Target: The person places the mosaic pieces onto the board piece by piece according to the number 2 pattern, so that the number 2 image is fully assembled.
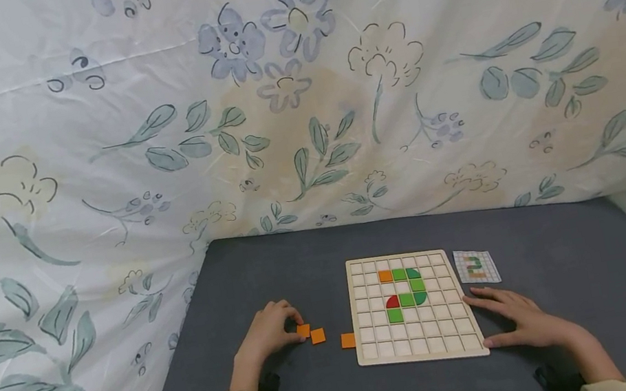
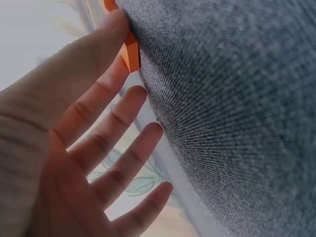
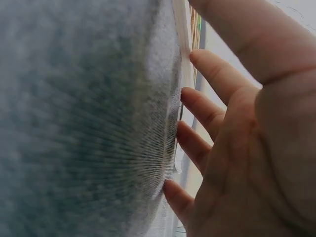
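Observation:
Thumb and index finger of my left hand (image 1: 273, 328) pinch an orange square tile (image 1: 304, 330) at the table, left of the board. In the left wrist view the tile (image 2: 131, 53) shows between those two fingertips, the other fingers spread. Close beside it lies a second orange tile (image 1: 318, 336); a third orange tile (image 1: 348, 341) sits against the board's left edge. The pale wooden grid board (image 1: 372, 353) carries an orange square, several green pieces and a red quarter-round piece (image 1: 392, 302). My right hand (image 1: 520, 318) rests at the board's right edge, fingers spread.
A small printed pattern card (image 1: 477, 266) lies to the right of the board's upper corner. The dark grey table (image 1: 275, 265) ends at a flowered curtain (image 1: 281, 159) behind and at the sides.

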The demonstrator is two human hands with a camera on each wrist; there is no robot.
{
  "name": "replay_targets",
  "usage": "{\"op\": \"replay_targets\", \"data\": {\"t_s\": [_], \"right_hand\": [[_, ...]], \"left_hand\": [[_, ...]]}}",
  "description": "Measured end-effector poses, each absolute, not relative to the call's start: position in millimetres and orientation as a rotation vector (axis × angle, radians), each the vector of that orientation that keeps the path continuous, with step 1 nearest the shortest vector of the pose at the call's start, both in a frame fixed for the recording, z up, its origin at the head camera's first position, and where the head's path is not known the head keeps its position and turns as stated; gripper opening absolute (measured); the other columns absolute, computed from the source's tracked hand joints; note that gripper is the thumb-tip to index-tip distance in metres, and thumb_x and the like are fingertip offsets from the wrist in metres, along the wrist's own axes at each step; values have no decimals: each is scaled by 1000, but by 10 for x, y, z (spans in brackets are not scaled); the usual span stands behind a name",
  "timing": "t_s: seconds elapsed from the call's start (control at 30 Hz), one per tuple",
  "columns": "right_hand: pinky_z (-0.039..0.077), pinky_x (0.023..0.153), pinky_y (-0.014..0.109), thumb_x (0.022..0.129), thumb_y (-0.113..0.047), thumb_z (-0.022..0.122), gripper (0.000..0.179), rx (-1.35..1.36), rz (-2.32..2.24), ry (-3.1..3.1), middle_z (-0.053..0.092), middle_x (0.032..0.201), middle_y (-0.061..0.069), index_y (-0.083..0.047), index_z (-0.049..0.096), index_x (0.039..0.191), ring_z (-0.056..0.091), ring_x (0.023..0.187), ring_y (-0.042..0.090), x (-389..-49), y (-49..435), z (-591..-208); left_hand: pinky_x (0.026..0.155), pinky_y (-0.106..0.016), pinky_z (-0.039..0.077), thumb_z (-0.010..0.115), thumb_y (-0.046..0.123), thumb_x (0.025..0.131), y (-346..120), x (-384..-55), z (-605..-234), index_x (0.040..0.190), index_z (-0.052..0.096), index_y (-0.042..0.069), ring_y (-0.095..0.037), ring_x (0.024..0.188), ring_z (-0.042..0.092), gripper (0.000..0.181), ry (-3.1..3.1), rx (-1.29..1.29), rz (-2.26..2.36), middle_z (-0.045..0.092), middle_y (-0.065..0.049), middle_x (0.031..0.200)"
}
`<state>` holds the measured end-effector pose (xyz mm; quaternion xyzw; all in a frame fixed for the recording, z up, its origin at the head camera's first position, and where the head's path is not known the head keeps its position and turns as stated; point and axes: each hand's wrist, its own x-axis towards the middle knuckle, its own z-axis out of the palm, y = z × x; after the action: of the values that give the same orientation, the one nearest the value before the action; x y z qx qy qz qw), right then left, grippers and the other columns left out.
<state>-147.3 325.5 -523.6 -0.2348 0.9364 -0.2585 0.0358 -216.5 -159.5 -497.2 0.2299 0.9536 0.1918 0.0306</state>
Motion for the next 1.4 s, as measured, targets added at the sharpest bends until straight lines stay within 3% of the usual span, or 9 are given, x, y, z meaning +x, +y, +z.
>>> {"op": "replay_targets", "data": {"t_s": [0.57,0.87,1.4], "right_hand": [[32,79,68,75,-51,70,76,-621,-724,2796,37,140,20,-22,42,140,33,122,48,-1571,3280,-5122],[33,77,68,75,-51,70,79,-622,-668,2819,41,135,18,-17,41,140,37,118,46,-1615,3264,-5081],[39,73,54,72,-53,71,75,-655,-644,2962,45,132,11,-21,48,136,43,108,32,-1592,3228,-5180]], "left_hand": [[87,-52,41,81,29,70,-1548,-2131,-4936,84,68,21,-24,91,52,21,2962,689,557,58,2,95],[83,-50,43,80,33,69,-1545,-2148,-4966,83,68,22,-20,87,51,21,2980,708,539,58,4,94],[81,-47,44,80,35,69,-1551,-2159,-5024,82,67,24,-18,85,51,21,3035,724,493,58,5,92]]}}
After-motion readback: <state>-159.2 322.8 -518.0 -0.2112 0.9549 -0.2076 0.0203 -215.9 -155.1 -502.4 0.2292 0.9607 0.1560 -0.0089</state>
